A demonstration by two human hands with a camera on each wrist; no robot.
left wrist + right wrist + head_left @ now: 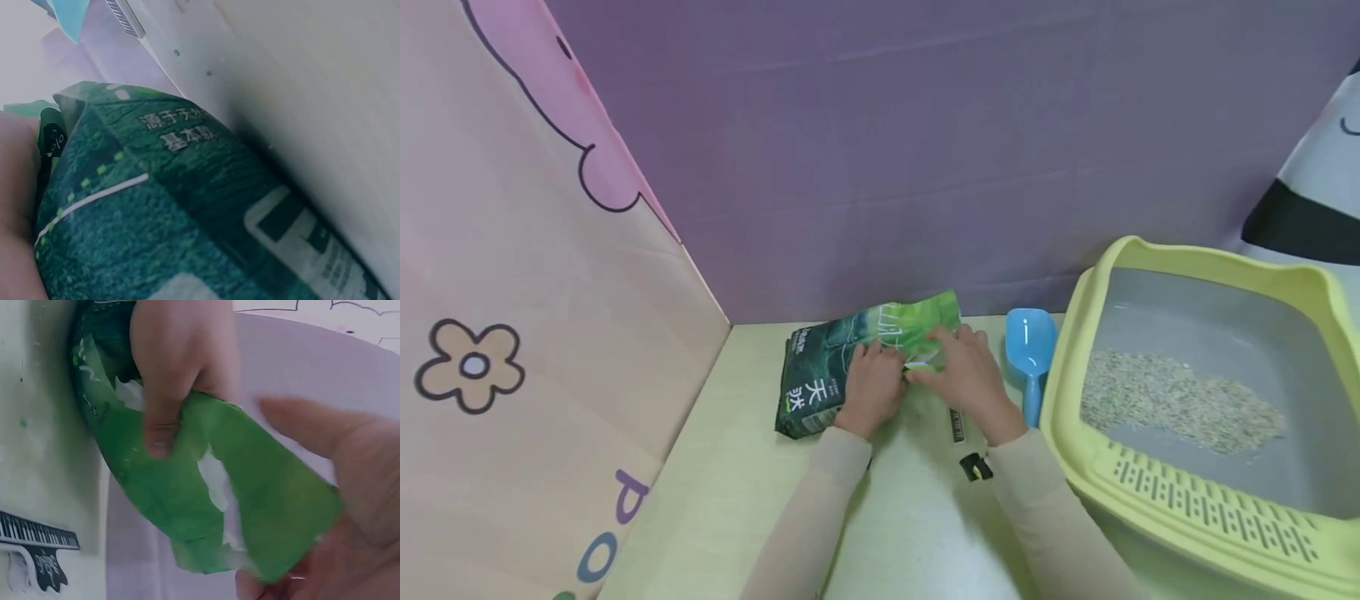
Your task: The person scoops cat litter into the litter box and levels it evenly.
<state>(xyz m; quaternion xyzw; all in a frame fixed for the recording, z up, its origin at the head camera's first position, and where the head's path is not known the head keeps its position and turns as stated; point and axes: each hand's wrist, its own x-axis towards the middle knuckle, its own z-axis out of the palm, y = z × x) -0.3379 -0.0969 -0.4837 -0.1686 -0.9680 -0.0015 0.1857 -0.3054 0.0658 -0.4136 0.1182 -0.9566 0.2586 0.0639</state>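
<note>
A green cat litter bag [820,367] lies on the table, its dark printed body to the left and its bright green top end to the right. My left hand [874,385] grips the bag near its neck; in the right wrist view its thumb [164,428] presses on the green film. Around the top end is my right hand [968,375], fingers curled at the edge, with one blurred digit [297,419] lifted off. White shows in a slit [215,481] between two green flaps. The left wrist view is filled by the bag's dark side [156,219].
To the right of the hands, a blue scoop [1030,342] lies beside a yellow-rimmed litter box [1067,400] with pale pellets [1172,400] on its grey floor. A flat strip with black-and-white bars [957,425] lies by the right wrist. A purple backdrop [880,167] stands behind.
</note>
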